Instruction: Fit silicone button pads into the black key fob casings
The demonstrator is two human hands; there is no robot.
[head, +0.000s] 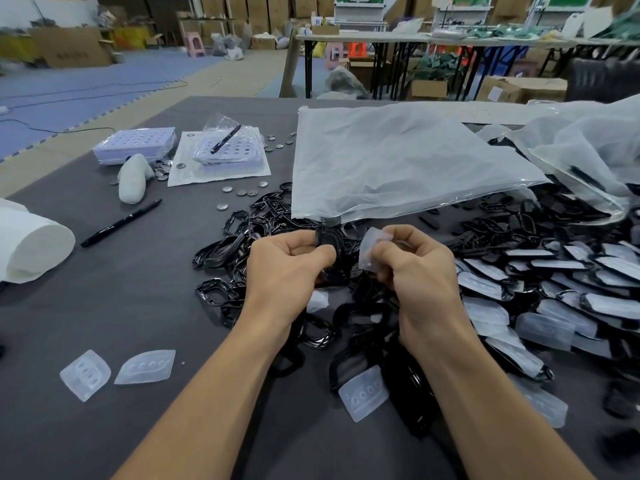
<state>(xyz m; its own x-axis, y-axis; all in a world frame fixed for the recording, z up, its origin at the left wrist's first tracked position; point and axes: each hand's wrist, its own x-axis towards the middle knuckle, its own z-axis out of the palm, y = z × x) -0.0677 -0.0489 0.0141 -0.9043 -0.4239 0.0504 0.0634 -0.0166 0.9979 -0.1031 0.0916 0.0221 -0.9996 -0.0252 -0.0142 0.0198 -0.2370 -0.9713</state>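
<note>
While our left hand (294, 261) grips a glossy black key fob casing (329, 251), our right hand (412, 261) pinches a translucent, dimpled silicone button pad (370, 252) just beside it.

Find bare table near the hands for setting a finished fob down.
Free: dark table left of the left hand, bordered by the black pen, white roll and two loose silicone pads; also the near strip below those pads. Crowded: black casing pile from there past the right hand, fitted fobs right, plastic bag behind.
</note>
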